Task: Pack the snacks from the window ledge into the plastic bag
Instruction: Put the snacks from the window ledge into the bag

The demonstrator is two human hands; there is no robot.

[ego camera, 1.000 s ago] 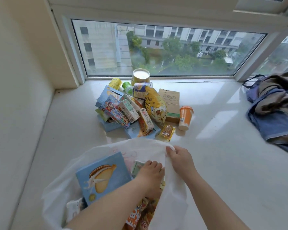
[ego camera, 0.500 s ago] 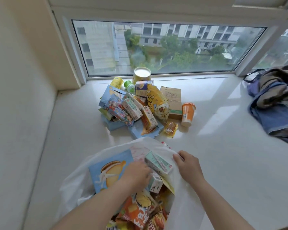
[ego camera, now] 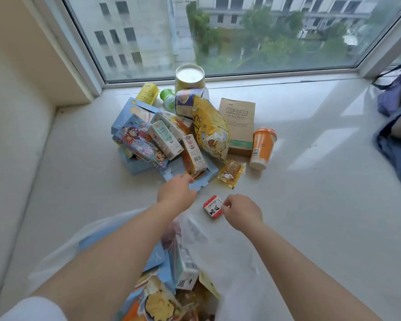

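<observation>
The white plastic bag (ego camera: 229, 262) lies open at the bottom, holding a blue box, a milk carton (ego camera: 183, 265) and chip packets. The snack pile sits mid-ledge: a yellow chip bag (ego camera: 208, 133), a brown paper bag (ego camera: 237, 126), an orange cup (ego camera: 262, 147), milk cartons (ego camera: 164, 137), a colourful box (ego camera: 141, 144) and a small yellow packet (ego camera: 230, 173). My left hand (ego camera: 176, 193) is stretched to the pile's near edge, fingertips at a blue box flap (ego camera: 199, 181), holding nothing. My right hand (ego camera: 241, 212) pinches the edge of a small red and white packet (ego camera: 213, 206) lying on the ledge.
A round tin (ego camera: 189, 76), a yellow bottle (ego camera: 147, 93) and a green bottle (ego camera: 168, 98) stand behind the pile by the window. A heap of blue and grey clothes (ego camera: 396, 135) lies at the right. The wall (ego camera: 14, 135) closes the left side.
My left hand came out of the bag and reached forward to the pile. My right hand let go of the bag's rim and moved to the small red and white packet.
</observation>
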